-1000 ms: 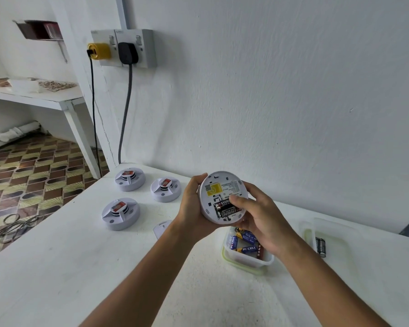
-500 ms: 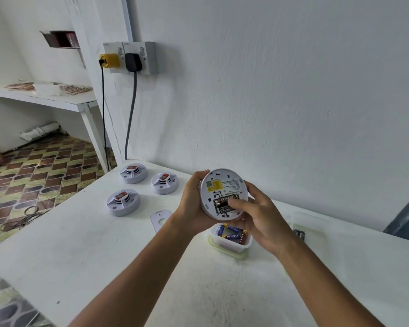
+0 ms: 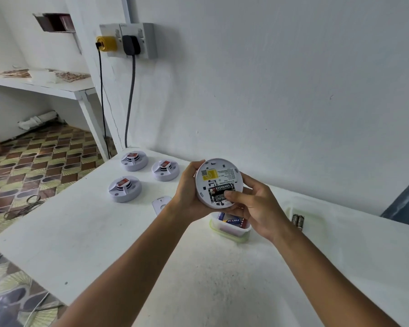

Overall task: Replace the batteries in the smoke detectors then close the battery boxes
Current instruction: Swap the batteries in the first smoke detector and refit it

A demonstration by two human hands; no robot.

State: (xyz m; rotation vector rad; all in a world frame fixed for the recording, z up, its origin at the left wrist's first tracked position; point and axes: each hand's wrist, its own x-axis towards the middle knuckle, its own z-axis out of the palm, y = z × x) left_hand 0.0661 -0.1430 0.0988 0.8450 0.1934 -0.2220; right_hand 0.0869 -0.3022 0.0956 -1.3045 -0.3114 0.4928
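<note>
My left hand (image 3: 189, 190) grips a round white smoke detector (image 3: 216, 175) above the table, its back facing me. Its battery box is open and holds two black batteries (image 3: 220, 192). My right hand (image 3: 255, 206) cups the detector's right and lower edge, and its thumb presses on the batteries. Three more smoke detectors (image 3: 125, 188) (image 3: 134, 160) (image 3: 165, 170) sit on the white table (image 3: 92, 232) to the left. A small white cover plate (image 3: 160, 204) lies on the table just left of my left wrist.
Under my hands stands a small clear tub (image 3: 230, 228) of blue batteries. Two dark batteries (image 3: 298, 220) lie in a clear lid to the right. Two cables hang from wall sockets (image 3: 128, 40) at the table's far left corner. The table's left edge drops to a tiled floor.
The detector has stayed in both hands. My right thumb has shifted slightly on the batteries. My head has moved, so the view shows more of the table.
</note>
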